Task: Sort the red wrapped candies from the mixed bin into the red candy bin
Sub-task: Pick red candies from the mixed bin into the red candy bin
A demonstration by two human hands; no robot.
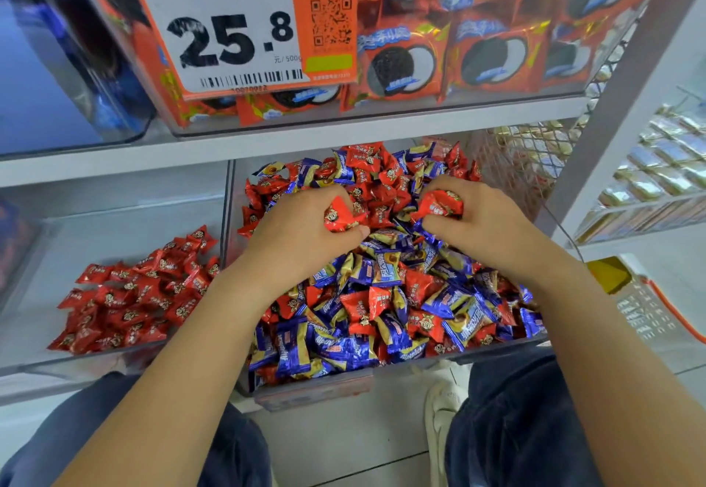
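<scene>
The mixed bin (313, 391) is a clear box on the lower shelf, piled with red and blue wrapped candies. Both hands are inside it, over the far half of the pile. My left hand (301, 225) grips a red wrapped candy (338, 215) between curled fingers and thumb. My right hand (483, 219) holds red wrapped candies (439, 206) in its curled fingers. To the left stands the red candy bin (34, 362), a clear box holding a heap of red candies (133, 295) only.
A shelf above carries clear boxes of orange biscuit packs (477, 55) with a large price tag (244, 20) hanging in front. A wire mesh divider (512, 165) closes the mixed bin's right side. My knees and a white shoe (443, 410) are below.
</scene>
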